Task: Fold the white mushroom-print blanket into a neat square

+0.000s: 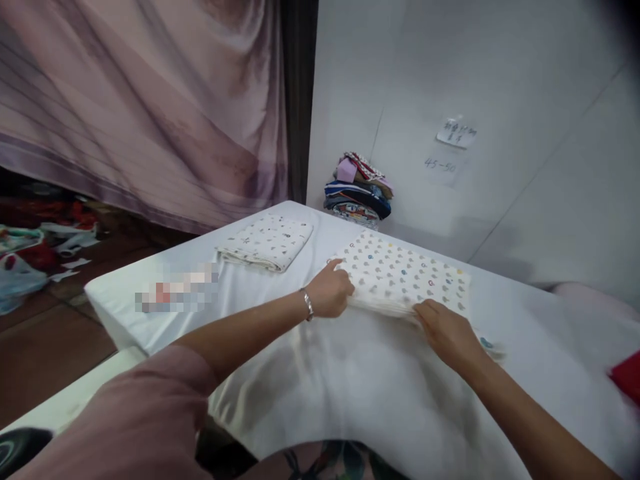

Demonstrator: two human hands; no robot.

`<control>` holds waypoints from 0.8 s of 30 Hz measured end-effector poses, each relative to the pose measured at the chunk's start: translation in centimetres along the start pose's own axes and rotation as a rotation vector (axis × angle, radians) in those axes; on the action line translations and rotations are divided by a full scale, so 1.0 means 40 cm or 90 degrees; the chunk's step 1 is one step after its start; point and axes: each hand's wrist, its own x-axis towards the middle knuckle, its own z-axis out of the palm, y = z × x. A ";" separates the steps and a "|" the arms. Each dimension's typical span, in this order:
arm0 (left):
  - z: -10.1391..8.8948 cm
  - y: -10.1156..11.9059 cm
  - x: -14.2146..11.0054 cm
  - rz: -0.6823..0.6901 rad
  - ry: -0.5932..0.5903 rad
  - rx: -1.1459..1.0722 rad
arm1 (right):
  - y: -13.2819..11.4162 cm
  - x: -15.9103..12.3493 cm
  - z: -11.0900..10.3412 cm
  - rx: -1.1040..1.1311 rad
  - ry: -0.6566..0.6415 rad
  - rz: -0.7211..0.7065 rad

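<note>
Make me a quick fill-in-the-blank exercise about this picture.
The left hand and right hand touch the gray-print cloth; a silver bracelet circles the ____ wrist.
The gray-print cloth lies to the ____ of the other folded cloth.
The lower paper on the wall reads 45 to ____.

Missing words: left; right; 50.

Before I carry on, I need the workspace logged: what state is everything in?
Left hand: curled, gripping the dotted cloth's near edge.
Right hand: gripping the same edge.
Dotted cloth: folded in layers, lying on the table.
Other printed cloth: folded, flat, apart from both hands.
White table cover: spread out, creased in places.
Fabric pile: stacked.
Curtain: hanging, in loose folds.
Upper paper note: stuck to the wall, written on.
</note>
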 end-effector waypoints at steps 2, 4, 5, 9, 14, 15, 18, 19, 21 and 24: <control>0.001 0.015 -0.012 0.025 0.006 0.002 | 0.009 -0.004 -0.011 -0.015 0.048 0.010; 0.003 0.029 -0.027 0.040 -0.001 0.003 | 0.009 -0.013 -0.011 -0.021 0.036 0.006; 0.004 0.035 -0.035 0.051 -0.014 0.004 | 0.008 -0.018 -0.008 -0.019 0.000 -0.014; 0.007 0.052 -0.061 0.076 -0.012 0.003 | 0.003 -0.044 0.011 -0.008 -0.043 -0.020; 0.024 0.068 -0.091 0.083 -0.020 -0.024 | -0.002 -0.078 0.023 0.054 -0.137 -0.020; 0.028 0.070 -0.096 0.076 -0.015 -0.027 | -0.003 -0.084 0.024 0.061 -0.141 -0.011; 0.038 0.077 -0.110 0.055 0.011 -0.034 | -0.007 -0.100 0.027 0.086 -0.159 -0.002; 0.041 0.079 -0.115 0.054 0.016 -0.037 | -0.008 -0.105 0.030 0.094 -0.171 -0.004; 0.049 0.083 -0.124 0.062 0.019 -0.042 | -0.011 -0.115 0.034 0.106 -0.196 -0.003; 0.065 0.088 -0.139 0.077 0.005 -0.049 | -0.019 -0.128 0.041 0.114 -0.230 -0.002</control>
